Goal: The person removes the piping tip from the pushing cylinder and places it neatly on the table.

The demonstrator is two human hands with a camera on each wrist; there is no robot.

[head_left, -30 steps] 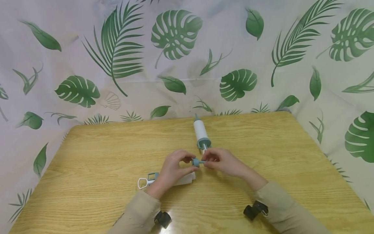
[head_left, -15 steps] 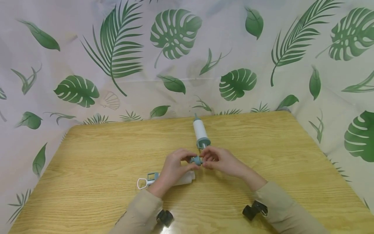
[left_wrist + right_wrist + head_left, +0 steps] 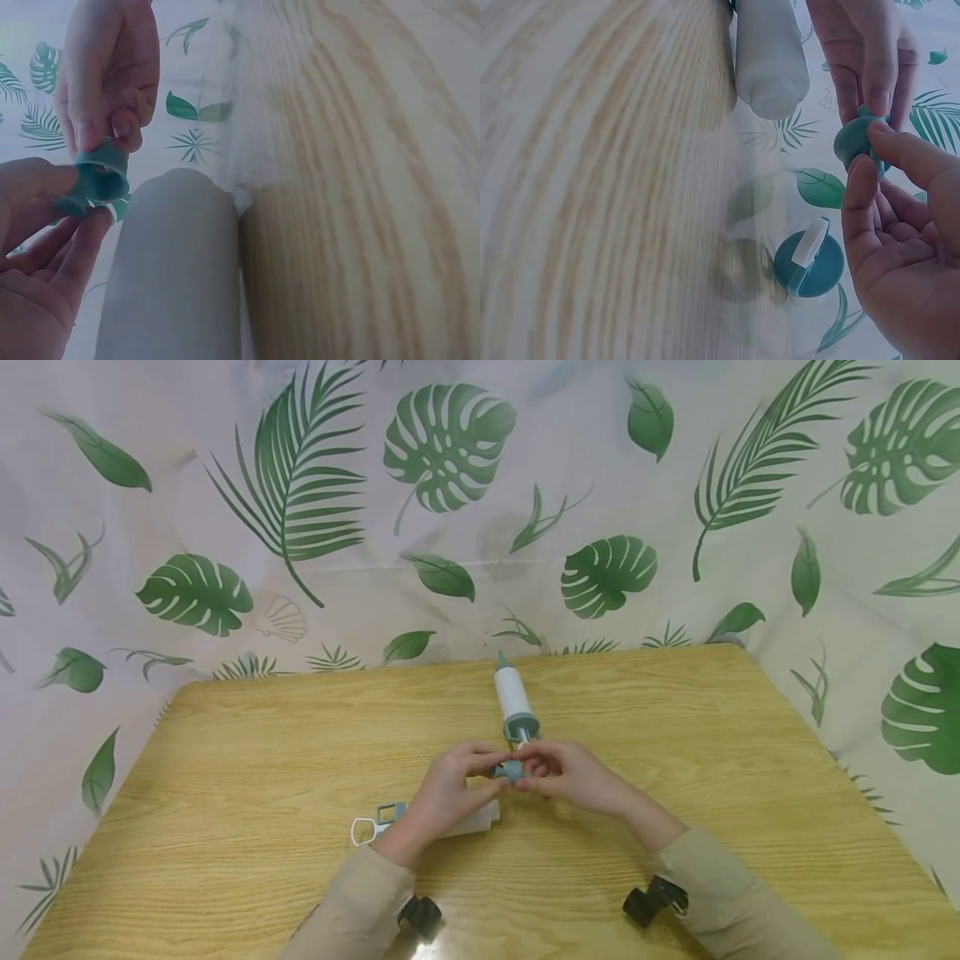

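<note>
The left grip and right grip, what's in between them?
A small teal piece, pinched by the left grip and the right grip; head and both wrist views show it.

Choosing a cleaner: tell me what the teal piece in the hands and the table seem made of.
Teal piece: probably smooth plastic, by its even colour and moulded curves; rubber is possible.
Table: wood or wood-look laminate; grain lines show, and a glare spot suggests gloss.

Dim, hazy wrist views
</note>
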